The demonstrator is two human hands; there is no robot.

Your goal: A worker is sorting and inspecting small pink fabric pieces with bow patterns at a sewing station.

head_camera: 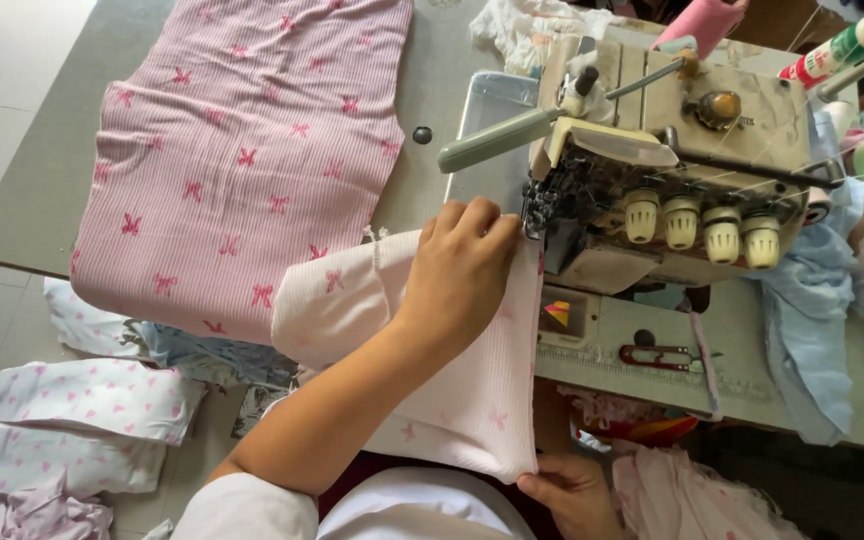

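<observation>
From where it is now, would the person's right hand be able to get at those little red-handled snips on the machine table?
Probably yes. The right hand pinches the lower edge of the pink fabric piece, and the red-handled snips lie uncovered on the machine table just beyond it. It would have to let go of the fabric first.

Sewing workshop: overlock machine (667, 190) on worktable (42, 200), cut fabric pieces (92, 400) on floor.
</observation>
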